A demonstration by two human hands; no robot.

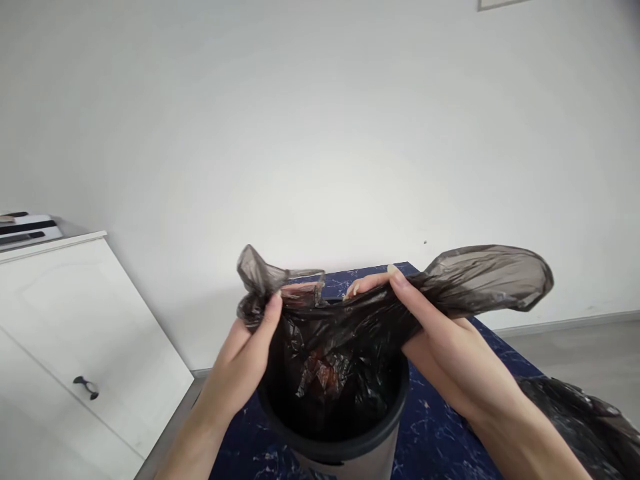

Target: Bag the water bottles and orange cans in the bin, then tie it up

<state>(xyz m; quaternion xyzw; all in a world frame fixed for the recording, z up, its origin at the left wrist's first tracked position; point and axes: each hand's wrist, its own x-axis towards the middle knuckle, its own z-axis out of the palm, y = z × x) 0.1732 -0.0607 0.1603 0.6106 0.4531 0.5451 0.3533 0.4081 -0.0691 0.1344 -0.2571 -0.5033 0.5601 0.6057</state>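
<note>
A thin black see-through garbage bag point(345, 333) stretches between my two hands, its lower part hanging inside a round trash can point(345, 450) with a dark rim. Something reddish shows through the plastic inside. My left hand point(250, 353) pinches the gathered bag edge at the can's left, with a crumpled tuft sticking up above the thumb. At the right, my right hand point(435, 340) is closed around the bag's other side, thumb on top. A loose loop of plastic spreads out to the right beyond it.
Under the can is a table with a dark blue marble-patterned top point(435, 427). Another black plastic bag point(585, 420) lies at the lower right. A white cabinet point(75, 333) with a black handle stands at the left, with items on top. Behind rises a white wall point(320, 133).
</note>
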